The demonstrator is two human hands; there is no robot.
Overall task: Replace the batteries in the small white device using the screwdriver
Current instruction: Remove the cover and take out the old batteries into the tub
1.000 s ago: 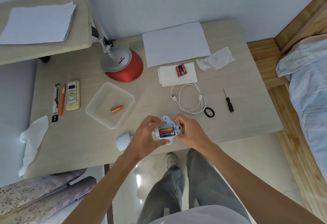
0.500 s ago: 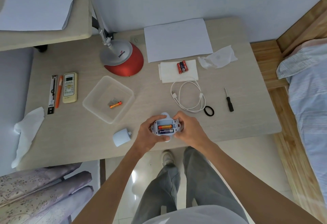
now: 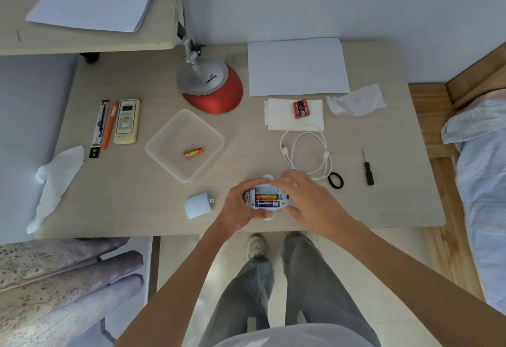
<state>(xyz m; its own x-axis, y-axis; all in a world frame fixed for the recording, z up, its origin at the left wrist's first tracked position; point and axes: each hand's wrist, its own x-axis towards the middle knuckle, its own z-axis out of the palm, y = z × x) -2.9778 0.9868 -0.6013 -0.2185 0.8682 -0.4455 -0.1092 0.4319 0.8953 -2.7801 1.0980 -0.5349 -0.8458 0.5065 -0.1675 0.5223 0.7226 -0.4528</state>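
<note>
The small white device (image 3: 267,199) lies near the table's front edge with its battery bay open, an orange cell and a dark cell inside, the top slot empty. My left hand (image 3: 239,207) grips its left side. My right hand (image 3: 304,198) holds its right side, fingers over the top edge. The pale battery cover (image 3: 198,206) lies to the left. One orange battery (image 3: 193,152) sits in the clear plastic tray (image 3: 164,138). Three red and dark batteries (image 3: 301,109) rest on a white napkin (image 3: 276,116). The black screwdriver (image 3: 367,168) lies to the right, apart from both hands.
A red-based lamp (image 3: 212,89) stands behind the tray. A white cable (image 3: 306,152) and black ring (image 3: 335,180) lie just beyond my right hand. A remote (image 3: 126,121), pens, tissues and paper sheets occupy the table's left and back. A bed (image 3: 482,182) borders the right.
My hands and the device stay near the front edge. My right hand's fingers have shifted up over the device's top right. The camera view has tilted slightly.
</note>
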